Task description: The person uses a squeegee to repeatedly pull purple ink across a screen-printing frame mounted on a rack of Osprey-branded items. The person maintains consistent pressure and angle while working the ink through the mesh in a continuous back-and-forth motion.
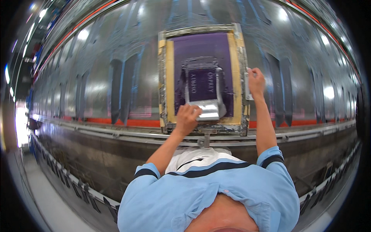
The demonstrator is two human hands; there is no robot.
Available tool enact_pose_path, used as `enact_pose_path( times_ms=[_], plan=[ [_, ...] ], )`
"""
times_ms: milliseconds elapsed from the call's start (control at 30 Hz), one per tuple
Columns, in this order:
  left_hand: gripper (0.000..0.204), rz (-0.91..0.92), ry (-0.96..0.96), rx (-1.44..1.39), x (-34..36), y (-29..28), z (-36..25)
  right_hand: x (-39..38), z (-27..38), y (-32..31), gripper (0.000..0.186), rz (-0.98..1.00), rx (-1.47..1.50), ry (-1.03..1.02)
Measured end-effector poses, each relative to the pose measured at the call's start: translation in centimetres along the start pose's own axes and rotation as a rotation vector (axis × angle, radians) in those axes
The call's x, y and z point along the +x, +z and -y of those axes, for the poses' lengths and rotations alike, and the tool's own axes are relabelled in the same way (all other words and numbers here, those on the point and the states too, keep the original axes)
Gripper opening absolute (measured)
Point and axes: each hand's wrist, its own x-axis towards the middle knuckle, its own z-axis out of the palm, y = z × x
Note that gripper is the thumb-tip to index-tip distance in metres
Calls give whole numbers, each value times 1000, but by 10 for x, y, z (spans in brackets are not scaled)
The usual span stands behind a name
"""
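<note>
A screen-printing frame (163,77) lies on the long table before me, its rim worn and lined with yellowish tape. Purple mesh (201,44) fills the middle, with a dark ink patch and pale lettering on it. My left hand (188,118) is closed on the left end of a shiny metal squeegee (208,110), which rests across the near part of the mesh. At the frame's right side, my right hand (256,82) has its fingers curled at the edge, by a pale metal strip (248,89). The squeegee's underside is hidden.
Long dark fabric pieces (123,89) lie in rows on the shiny grey table (96,92), among blue lines. A red strip (104,121) and a metal rail (112,135) run along the near edge. A bracket (207,137) joins the frame to the rail.
</note>
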Motion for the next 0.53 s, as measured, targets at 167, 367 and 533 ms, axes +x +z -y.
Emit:
enact_pose_path(
  times_ms=[167,367,533],
  plan=[
    [36,25,-95,-18,-2,1,-35,-5,-16,5,32,66,77,41],
    [32,121,-206,146,14,-4,-34,-15,-41,31,29,58,173,-7],
    [29,216,-228,112,25,2,-33,-16,-46,22,31,102,259,47]
  ],
)
